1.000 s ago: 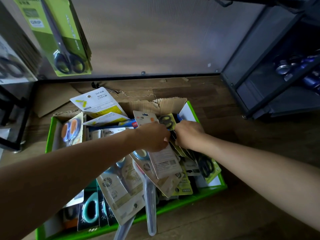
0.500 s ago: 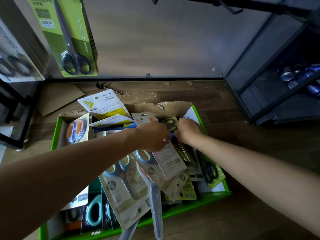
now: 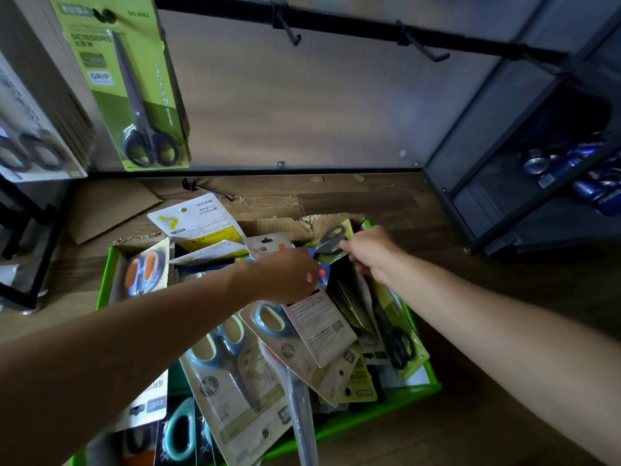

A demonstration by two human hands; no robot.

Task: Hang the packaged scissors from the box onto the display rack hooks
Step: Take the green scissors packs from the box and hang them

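At 12 o'clock of the box (image 3: pixel 102 284), far-right corner, R hand (image 3: pixel 373 255) pinches the green scissors pack (image 3: pixel 331 238): thumb + fingers closed on the card edge beside the black handles. Pack stands tilted vs. the torn cardboard flap, top end above the other packs. Just beside it, at ctr of box, L hand (image 3: pixel 289 274) sits knuckles up, fingers curled downward over a white-card pack (image 3: pixel 319 327). Fingertips are hidden, so its grip state cannot be determined. Box is green-walled, sits on wood floor (image 3: pixel 470 415), filled w/ mixed scissors packs lying overlapped: orange-handled at 9 o'clock, blue-handled at 6 o'clock, black-handled at 4 o'clock. Across 12–1 o'clock of frame runs the black rail (image 3: pixel 353 26); two hooks (image 3: pixel 289 30) project from it. At 11 o'clock, a hung green pack (image 3: pixel 134 95), black handles down, fronts a stack of same. On floor between box and rack base lies a loose hook (image 3: pixel 205 190). At 3 o'clock stands a dark shelf unit (image 3: pixel 504 183).
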